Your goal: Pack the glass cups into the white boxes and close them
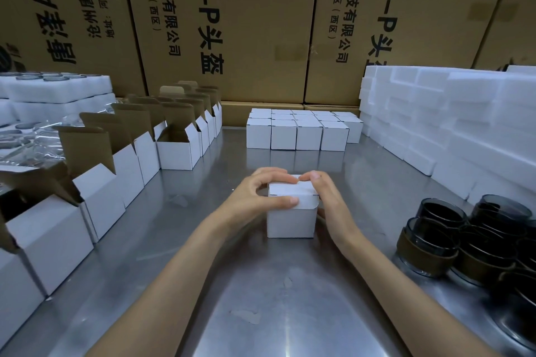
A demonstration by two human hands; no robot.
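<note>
White matte card box [291,219], cube-ish w/ rounded lid flap, sits mid steel table [261,298]. I see left hand [255,197] arched over it, fingers curled on top, thumb along lid edge. Right hand [327,197] cups the right side, fingertips on lid. Smoky glass cups [452,240] w/ brown bands clustered at right; open boxes [116,171] line the left.

A metal table [261,298] carries white foam blocks [452,124] stacked at the far right and foam trays [58,90] piled at the far left, while tall brown cartons [261,23] with black print stand behind.
</note>
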